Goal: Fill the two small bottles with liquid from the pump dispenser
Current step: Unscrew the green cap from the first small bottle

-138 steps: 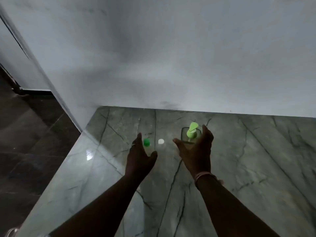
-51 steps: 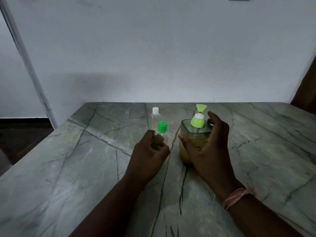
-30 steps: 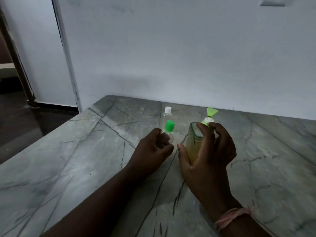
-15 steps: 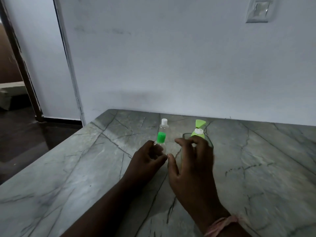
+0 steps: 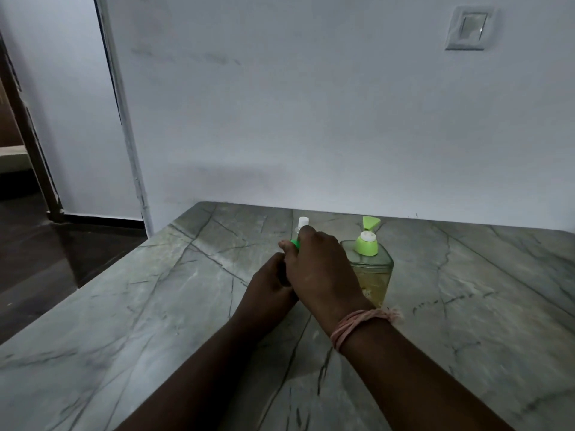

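Marble counter, grey, dark-veined, bearing all items listed. Right wrist: a pink thread band. Left hand: closed round the body of the green-capped bottle, which it hides completely; this bottle stands centre counter, just left of the dispenser. Right hand: half a second ago it hung over the dispenser lid; it has now crossed leftward and closed over the green cap, of which only a sliver shows between thumb and fingers. Whether the cap is being turned cannot be told. Judgement: the step in hand is uncapping the first bottle, one hand bracing and the other twisting, so filling has not begun. Dispenser: square, clear, part full of yellowish liquid, green pump head with nozzle pointing up and away, now released and standing free just right of the hands. White-capped bottle: clear, upright, just behind the right hand's fingers, untouched and capped, its contents not discernible. Wall: pale, plain, meeting the counter's far edge; switch plate high at right. Doorway at far left, with dark floor beyond. Judgement: both bottles remain to be filled.
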The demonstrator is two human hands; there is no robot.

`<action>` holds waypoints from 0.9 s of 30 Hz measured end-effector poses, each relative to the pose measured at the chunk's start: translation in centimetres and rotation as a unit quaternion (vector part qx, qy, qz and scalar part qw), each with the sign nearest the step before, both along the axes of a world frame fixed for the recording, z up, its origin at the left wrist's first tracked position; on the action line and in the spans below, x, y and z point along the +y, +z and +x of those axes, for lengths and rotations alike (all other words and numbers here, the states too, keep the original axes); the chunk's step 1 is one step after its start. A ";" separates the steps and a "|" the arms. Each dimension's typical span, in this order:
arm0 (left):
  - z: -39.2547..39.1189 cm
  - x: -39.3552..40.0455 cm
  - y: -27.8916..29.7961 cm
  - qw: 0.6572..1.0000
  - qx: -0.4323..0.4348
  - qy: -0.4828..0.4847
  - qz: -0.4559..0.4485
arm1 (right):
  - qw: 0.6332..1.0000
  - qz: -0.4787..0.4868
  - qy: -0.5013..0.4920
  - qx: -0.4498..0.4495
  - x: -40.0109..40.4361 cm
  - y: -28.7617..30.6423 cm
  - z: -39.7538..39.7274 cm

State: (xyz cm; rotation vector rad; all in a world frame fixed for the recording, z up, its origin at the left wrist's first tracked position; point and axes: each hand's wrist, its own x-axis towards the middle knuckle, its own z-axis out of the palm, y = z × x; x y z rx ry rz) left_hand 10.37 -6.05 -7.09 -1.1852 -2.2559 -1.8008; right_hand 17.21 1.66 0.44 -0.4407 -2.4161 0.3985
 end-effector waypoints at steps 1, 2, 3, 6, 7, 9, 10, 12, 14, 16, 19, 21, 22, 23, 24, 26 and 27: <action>-0.1 0.0 0.0 1.000 -0.003 0.000 -0.001 | 1.000 -0.005 -0.002 0.003 0.1 -0.2 -0.2; -0.2 0.0 -0.1 1.000 -0.007 0.000 -0.005 | 1.000 -0.014 -0.003 0.007 0.1 -0.4 -0.5; -0.4 0.1 -0.1 1.000 -0.010 0.000 -0.009 | 1.000 -0.024 -0.004 0.010 0.2 -0.6 -0.7; -0.7 0.2 -0.2 1.000 -0.011 -0.002 -0.013 | 0.999 -0.047 0.006 0.026 0.7 -1.2 -1.1; -0.7 0.3 -0.2 1.000 -0.007 -0.001 -0.013 | 0.998 -0.048 0.012 0.032 0.9 -1.4 -1.1; -1.0 0.3 -0.2 1.000 0.000 -0.006 -0.010 | 0.998 -0.046 0.022 0.030 1.2 -1.6 -1.1; -1.1 0.4 -0.3 1.000 0.001 -0.010 -0.008 | 0.998 -0.044 0.026 0.029 1.3 -1.6 -1.0; -1.5 0.4 -0.5 1.000 0.004 -0.016 -0.011 | 0.998 -0.045 0.030 0.028 1.5 -1.6 -0.7; -1.7 0.4 -0.7 1.000 0.009 -0.012 -0.018 | 0.998 -0.053 0.034 0.013 1.6 -1.6 -0.6; -1.6 0.5 -0.8 1.000 0.015 -0.006 -0.019 | 0.998 -0.060 0.026 -0.010 1.5 -1.1 -0.6; -1.4 0.5 -0.7 0.999 0.038 0.022 -0.018 | 0.999 -0.026 -0.003 -0.032 1.0 -0.2 -0.9; -1.7 0.5 -0.7 0.998 0.043 0.036 -0.012 | 0.999 -0.031 -0.002 -0.030 0.9 0.2 -1.3; -1.9 0.4 -0.7 0.998 0.044 0.036 -0.011 | 0.999 -0.041 0.002 -0.034 0.9 0.3 -1.5; -2.0 0.3 -0.8 0.998 0.043 0.036 -0.016 | 0.998 -0.049 0.007 -0.041 1.0 0.2 -1.5; -2.3 0.2 -0.9 0.998 0.041 0.035 -0.025 | 0.997 -0.056 0.012 -0.045 1.1 0.1 -1.5; -2.4 0.0 -0.9 0.999 0.025 0.016 -0.030 | 0.997 -0.059 0.030 -0.050 1.2 -0.1 -1.2; -2.5 0.0 -0.9 1.000 0.015 0.001 -0.024 | 0.996 -0.057 0.044 -0.051 1.3 -0.2 -1.0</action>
